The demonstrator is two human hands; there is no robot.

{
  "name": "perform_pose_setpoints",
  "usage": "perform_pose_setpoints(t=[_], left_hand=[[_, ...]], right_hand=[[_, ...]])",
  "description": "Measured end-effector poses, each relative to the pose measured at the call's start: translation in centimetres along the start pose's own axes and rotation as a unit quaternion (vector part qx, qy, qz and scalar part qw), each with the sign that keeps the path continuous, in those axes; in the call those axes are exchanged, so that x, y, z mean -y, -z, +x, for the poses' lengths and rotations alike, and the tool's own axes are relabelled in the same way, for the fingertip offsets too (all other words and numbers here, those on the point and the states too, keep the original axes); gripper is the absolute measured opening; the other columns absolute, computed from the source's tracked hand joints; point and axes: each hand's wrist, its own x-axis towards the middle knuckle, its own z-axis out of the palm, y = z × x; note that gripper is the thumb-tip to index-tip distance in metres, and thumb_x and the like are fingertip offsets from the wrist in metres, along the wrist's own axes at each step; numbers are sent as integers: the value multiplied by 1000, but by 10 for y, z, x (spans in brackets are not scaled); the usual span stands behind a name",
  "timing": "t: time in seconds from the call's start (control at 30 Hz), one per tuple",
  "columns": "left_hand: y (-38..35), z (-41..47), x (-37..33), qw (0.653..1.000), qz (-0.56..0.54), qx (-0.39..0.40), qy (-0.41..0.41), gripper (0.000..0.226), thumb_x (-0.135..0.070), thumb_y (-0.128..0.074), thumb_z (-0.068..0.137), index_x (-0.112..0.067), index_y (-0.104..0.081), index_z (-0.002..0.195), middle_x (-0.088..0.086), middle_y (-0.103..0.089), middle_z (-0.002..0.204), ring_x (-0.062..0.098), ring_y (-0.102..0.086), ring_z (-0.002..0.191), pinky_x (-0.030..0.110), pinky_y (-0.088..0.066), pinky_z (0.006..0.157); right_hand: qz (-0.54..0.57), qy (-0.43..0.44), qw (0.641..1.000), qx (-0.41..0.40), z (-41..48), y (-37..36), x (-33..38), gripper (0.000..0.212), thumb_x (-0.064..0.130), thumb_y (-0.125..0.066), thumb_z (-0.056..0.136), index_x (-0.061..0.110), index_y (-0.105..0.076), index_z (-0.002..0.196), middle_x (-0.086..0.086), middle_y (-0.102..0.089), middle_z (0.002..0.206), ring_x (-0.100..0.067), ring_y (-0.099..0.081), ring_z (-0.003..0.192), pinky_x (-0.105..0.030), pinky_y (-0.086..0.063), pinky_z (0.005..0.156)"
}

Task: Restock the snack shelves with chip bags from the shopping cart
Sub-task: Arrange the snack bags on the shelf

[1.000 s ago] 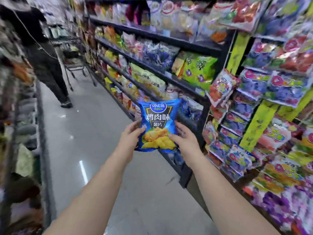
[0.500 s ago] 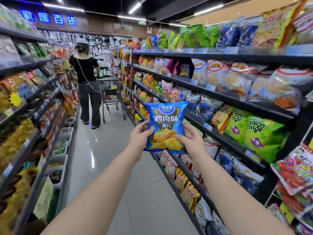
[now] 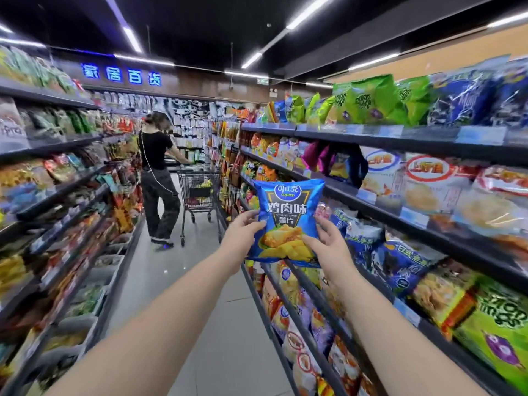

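A blue chip bag (image 3: 287, 212) with yellow chips printed on it is held upright in front of me, at chest height in the aisle. My left hand (image 3: 243, 234) grips its left edge and my right hand (image 3: 328, 241) grips its lower right corner. The bag hangs just left of the snack shelves (image 3: 400, 221) on the right, which are packed with blue, green and white bags. A shopping cart (image 3: 200, 192) stands farther down the aisle.
A person in a black top (image 3: 158, 178) stands at the cart down the aisle. Full shelves (image 3: 57, 192) line the left side too. Grey floor (image 3: 200, 310) runs between the two rows.
My view has risen from the floor and lower shelves to look straight down the aisle. Both hands kept the blue bag and carried it slightly higher.
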Motion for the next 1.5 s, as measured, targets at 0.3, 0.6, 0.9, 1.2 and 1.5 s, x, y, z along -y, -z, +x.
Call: perform_pose_setpoints(t=[0.3,0.6,0.9,1.2,1.5], left_hand=[[20,182,9,998,35,51,-6,50,-45,-81,70,-34,-64,116,0,-69,115,25,-68,103,54,-52,93],[15,373,1,991,45,124,-38,39,-34,-73,86,-22,-58,121,-4,-62,119,15,-60,103,32,-49,86],[-60,530,2,970,64,236,-14,43,-35,-72,87,-15,-61,123,1,-61,119,15,-56,88,26,-42,65],[-172,622,-2,932,64,357,-10,45,-25,-79,80,-21,-63,122,-3,-63,102,13,-53,88,28,-42,71],[-267,688,17,916,48,397,-42,60,-2,-82,73,-18,-57,125,15,-67,107,20,-61,74,20,-47,52]], right_hand=[[-53,8,998,-22,157,-36,-31,46,12,-68,89,21,-49,129,13,-61,118,-4,-62,104,-27,-55,88],[-122,-9,985,-124,318,-66,-56,56,27,-75,80,23,-50,130,-2,-59,130,-21,-61,113,-47,-48,100],[-190,-38,949,-250,436,-29,-65,40,23,-69,88,12,-52,123,3,-62,108,-14,-62,95,-32,-51,91],[-240,-47,912,-331,517,60,-58,45,29,-68,88,15,-52,128,0,-61,99,-10,-56,79,-25,-44,62],[-245,-106,896,-356,574,124,-60,53,11,-75,80,14,-50,126,-11,-67,110,-23,-66,89,-39,-54,76]])
